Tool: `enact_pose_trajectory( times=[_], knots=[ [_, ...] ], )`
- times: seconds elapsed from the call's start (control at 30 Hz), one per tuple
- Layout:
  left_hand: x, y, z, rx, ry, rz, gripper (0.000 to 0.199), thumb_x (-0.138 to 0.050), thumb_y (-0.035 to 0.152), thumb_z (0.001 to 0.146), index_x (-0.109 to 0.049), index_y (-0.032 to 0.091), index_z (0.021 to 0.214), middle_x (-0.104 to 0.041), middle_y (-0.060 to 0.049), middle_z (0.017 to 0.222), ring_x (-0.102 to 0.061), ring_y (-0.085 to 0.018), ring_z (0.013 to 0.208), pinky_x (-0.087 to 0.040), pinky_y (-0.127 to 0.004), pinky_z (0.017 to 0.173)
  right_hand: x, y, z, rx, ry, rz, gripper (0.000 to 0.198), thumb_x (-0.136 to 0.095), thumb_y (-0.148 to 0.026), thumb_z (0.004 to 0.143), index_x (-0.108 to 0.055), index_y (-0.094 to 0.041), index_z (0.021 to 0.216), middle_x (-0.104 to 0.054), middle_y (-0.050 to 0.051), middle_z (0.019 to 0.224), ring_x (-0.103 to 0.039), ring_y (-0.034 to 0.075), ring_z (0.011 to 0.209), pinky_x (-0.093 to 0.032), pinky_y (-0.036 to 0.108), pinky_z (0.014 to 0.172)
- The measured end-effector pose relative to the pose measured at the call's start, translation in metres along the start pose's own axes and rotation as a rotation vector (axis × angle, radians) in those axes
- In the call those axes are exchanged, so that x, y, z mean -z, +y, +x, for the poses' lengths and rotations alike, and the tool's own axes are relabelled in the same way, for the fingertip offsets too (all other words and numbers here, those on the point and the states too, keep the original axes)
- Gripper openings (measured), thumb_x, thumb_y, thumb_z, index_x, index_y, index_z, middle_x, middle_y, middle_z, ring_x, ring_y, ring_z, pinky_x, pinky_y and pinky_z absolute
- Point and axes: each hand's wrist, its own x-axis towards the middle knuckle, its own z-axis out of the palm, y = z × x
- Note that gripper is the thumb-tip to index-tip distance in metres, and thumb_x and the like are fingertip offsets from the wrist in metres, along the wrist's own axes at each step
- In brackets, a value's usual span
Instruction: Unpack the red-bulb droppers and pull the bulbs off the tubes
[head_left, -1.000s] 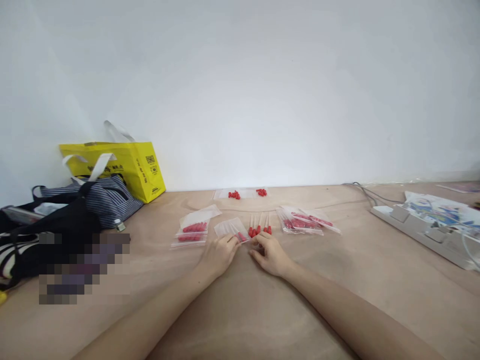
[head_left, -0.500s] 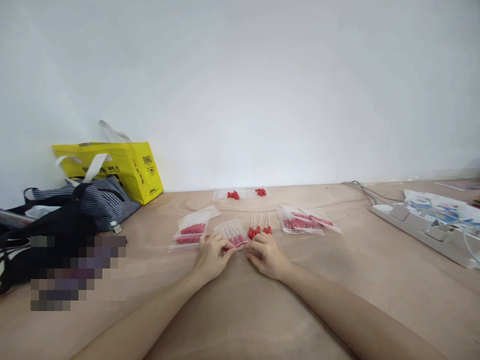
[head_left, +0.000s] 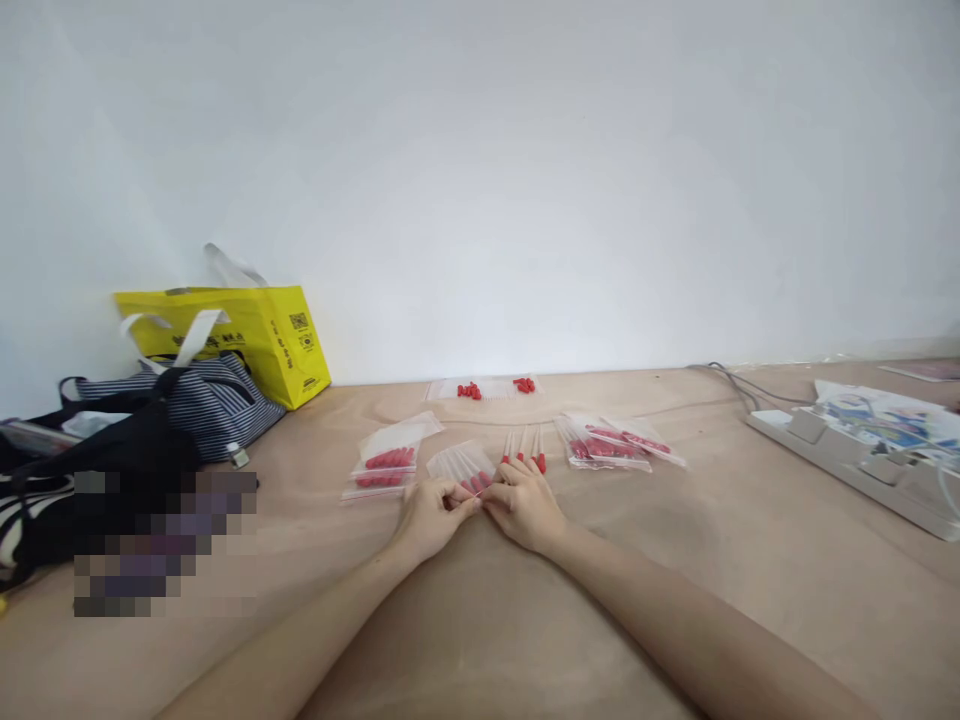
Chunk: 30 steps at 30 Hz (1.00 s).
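My left hand [head_left: 433, 517] is closed, thumb and forefinger pinching the near edge of a clear zip bag [head_left: 458, 463]. Opposite it, my right hand [head_left: 527, 508] pinches the same edge, its fingertips almost meeting the left thumb. Inside this bag lie several slim clear droppers with red bulbs [head_left: 472, 483]. Just beyond my right hand, several loose droppers [head_left: 541, 460] lie with their clear stems pointing away; the hand partly covers their red bulbs. Beside my left hand is a small stack of filled zip bags [head_left: 386, 462].
More filled bags [head_left: 611, 445] lie to the right. At the back, red bulbs [head_left: 469, 391] rest on clear plastic near the wall. A power strip [head_left: 862, 465] with cables stands far right. A yellow bag [head_left: 289, 345], a striped bag [head_left: 217, 400] and a black bag [head_left: 127, 470] occupy the left.
My right hand has moved left along the bag's near edge and now pinches it close to my left thumb. The left hand has shifted slightly right. The view has shifted a little.
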Motion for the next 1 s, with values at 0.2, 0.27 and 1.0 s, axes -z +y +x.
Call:
enact_pose_trajectory(
  times=[0.2,0.27,1.0],
  knots=[
    [-0.004,-0.002,-0.001,0.043,0.059,-0.039,0.024,-0.052,0.035,0.071,-0.059,0.016,0.059,-0.059,0.001,0.056,-0.050,-0.012,0.054,-0.038,-0.024,0.054,0.001,0.001,0.001,0.151,0.029,-0.023,0.013,-0.053,-0.015,0.076,-0.060,-0.019,0.065,-0.055,0.000,0.070,-0.038,0.013,0.070,-0.023,0.030,0.069],
    [0.000,0.002,-0.002,-0.036,0.088,0.038,0.022,-0.052,0.034,0.071,-0.059,0.017,0.061,-0.058,0.000,0.060,-0.051,-0.014,0.059,-0.040,-0.026,0.059,0.003,0.001,0.001,0.182,0.034,-0.014,0.013,-0.053,-0.013,0.075,-0.060,-0.019,0.066,-0.055,0.000,0.071,-0.038,0.013,0.070,-0.023,0.030,0.068],
    [0.012,0.012,-0.002,-0.114,-0.211,-0.193,0.018,-0.043,0.025,0.075,-0.045,0.017,0.060,-0.060,-0.005,0.101,-0.055,-0.018,0.089,-0.041,-0.033,0.080,0.000,0.000,0.003,0.111,-0.005,0.103,0.011,-0.056,-0.019,0.077,-0.062,-0.020,0.068,-0.057,0.000,0.075,-0.040,0.014,0.074,-0.026,0.030,0.070]
  ],
)
